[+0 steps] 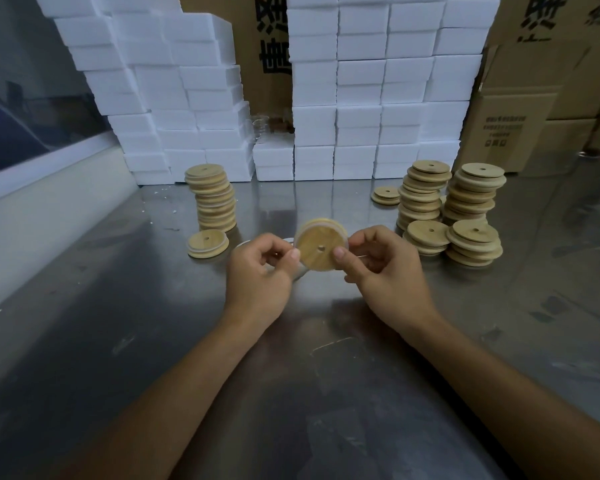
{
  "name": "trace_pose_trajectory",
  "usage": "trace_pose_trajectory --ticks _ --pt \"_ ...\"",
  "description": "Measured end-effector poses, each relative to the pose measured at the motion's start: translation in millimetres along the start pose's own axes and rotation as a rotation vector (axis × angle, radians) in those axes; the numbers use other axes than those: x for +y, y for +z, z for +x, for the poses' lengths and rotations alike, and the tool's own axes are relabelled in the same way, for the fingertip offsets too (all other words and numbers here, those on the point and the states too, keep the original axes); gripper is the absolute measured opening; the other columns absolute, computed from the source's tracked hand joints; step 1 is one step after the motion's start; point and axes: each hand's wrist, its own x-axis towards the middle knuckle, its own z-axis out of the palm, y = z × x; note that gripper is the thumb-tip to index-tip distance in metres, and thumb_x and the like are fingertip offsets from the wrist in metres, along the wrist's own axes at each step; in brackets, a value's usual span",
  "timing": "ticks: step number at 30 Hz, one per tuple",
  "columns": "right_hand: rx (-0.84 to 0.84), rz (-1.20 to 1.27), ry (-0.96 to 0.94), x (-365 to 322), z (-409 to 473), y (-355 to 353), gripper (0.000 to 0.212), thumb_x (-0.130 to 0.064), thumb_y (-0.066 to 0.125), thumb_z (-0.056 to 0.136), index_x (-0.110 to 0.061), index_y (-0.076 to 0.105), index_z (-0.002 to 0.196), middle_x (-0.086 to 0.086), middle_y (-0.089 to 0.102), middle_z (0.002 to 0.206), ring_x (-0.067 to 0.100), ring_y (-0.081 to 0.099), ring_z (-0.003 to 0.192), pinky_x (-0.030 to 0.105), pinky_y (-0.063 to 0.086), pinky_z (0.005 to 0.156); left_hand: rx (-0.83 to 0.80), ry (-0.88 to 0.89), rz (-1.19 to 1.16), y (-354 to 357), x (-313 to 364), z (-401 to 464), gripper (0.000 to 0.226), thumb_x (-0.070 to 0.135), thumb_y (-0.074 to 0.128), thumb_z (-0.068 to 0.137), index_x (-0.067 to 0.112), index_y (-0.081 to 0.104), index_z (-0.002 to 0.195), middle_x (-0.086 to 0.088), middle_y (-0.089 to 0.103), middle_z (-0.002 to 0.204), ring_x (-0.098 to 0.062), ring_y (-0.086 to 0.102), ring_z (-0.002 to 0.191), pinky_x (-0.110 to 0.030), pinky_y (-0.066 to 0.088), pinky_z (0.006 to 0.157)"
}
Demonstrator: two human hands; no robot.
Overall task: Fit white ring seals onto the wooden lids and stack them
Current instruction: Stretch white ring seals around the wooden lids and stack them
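steel table [118, 306] | wooden lid [321, 247] pinched between both hands [257, 271]

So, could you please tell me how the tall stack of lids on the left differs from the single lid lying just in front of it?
The left stack is many lids high and leans unevenly; the single lid lies flat, alone on the metal table. The stack stands nearer the white boxes; the single lid lies nearer the person. Both are round pale wood with a small centre hole, and neither is touched by a hand.
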Motion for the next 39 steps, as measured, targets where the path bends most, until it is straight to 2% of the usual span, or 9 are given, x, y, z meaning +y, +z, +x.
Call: trace_pose_trajectory --ticks 6,9,13,18,21,25,28,34,39 --pt "0.087 0.324 0.123 -6 -1 2 0.016 -0.006 0.075 0.082 -0.007 0.061 0.089 0.012 0.074 0.082 0.017 0.073 0.073 0.026 0.059 0.060 0.012 -0.302 -0.282 15 10 -9 0.023 0.003 0.066 0.089 0.012 0.065 0.068 0.008 0.056 0.051 -0.002 0.050 0.048 -0.012 0.037 0.048" --pt "0.119 0.338 0.123 -6 -3 4 0.021 -0.006 0.078 0.079 -0.005 0.062 0.091 0.020 0.073 0.085 0.022 0.073 0.075 0.027 0.059 0.063 0.014 -0.357 -0.302 17 9 -11 0.022 0.006 0.067 0.089 0.013 0.067 0.068 0.003 0.059 0.056 -0.008 0.052 0.053 -0.016 0.036 0.049" --pt "0.152 0.207 -0.032 -7 -1 3 0.017 -0.003 0.076 0.081 -0.011 0.063 0.088 0.004 0.071 0.082 0.010 0.069 0.071 0.026 0.058 0.067 -0.045 -0.349 -0.286 16 9 -11 0.021 0.008 0.070 0.088 0.015 0.069 0.068 -0.006 0.062 0.064 -0.013 0.053 0.057 -0.024 0.036 0.053" --pt "0.154 -0.064 -0.257 -8 0 -1 0.026 -0.006 0.073 0.086 -0.028 0.060 0.086 -0.013 0.068 0.081 0.003 0.067 0.074 0.020 0.054 0.069 -0.032 -0.181 -0.185 14 11 -12 0.021 0.006 0.075 0.081 0.017 0.066 0.067 0.008 0.061 0.055 -0.010 0.054 0.054 -0.023 0.046 0.056" --pt "0.155 -0.143 -0.315 -7 -1 -4 0.023 -0.005 0.071 0.087 -0.026 0.061 0.088 -0.022 0.066 0.080 0.000 0.065 0.075 0.012 0.048 0.065 -0.025 -0.075 -0.113 12 10 -12 0.019 0.008 0.077 0.080 0.020 0.065 0.070 0.010 0.064 0.062 -0.008 0.058 0.057 -0.019 0.048 0.058" --pt "0.100 -0.296 -0.407 -2 -2 -4 0.015 -0.001 0.067 0.087 -0.016 0.067 0.089 -0.017 0.066 0.083 0.002 0.062 0.081 0.021 0.050 0.066 -0.021 0.168 0.047 9 8 -12 0.023 0.002 0.072 0.081 0.021 0.059 0.076 0.014 0.060 0.072 -0.005 0.059 0.070 -0.011 0.045 0.063" --pt "0.064 -0.374 -0.470 0 -1 -6 0.013 0.002 0.068 0.086 -0.010 0.069 0.089 -0.006 0.068 0.086 0.006 0.060 0.080 0.020 0.048 0.069 -0.114 0.358 0.219 10 5 -16 0.019 0.008 0.069 0.079 0.021 0.056 0.081 0.009 0.058 0.078 -0.009 0.057 0.073 -0.019 0.047 0.063" --pt "0.027 -0.415 -0.516 -1 -1 -7 0.008 -0.002 0.067 0.087 -0.008 0.069 0.090 -0.001 0.069 0.086 0.013 0.062 0.080 0.026 0.049 0.071 -0.070 0.429 0.276 7 2 -15 0.014 0.021 0.066 0.085 0.023 0.053 0.090 0.010 0.060 0.079 -0.011 0.059 0.069 -0.034 0.051 0.058" --pt "0.020 -0.389 -0.480 2 -1 -7 0.008 -0.003 0.067 0.088 -0.011 0.068 0.091 -0.001 0.069 0.088 0.008 0.061 0.081 0.019 0.049 0.070 -0.127 0.393 0.275 3 3 -11 0.005 0.020 0.061 0.091 0.023 0.057 0.090 0.009 0.063 0.078 -0.010 0.059 0.068 -0.040 0.051 0.057"
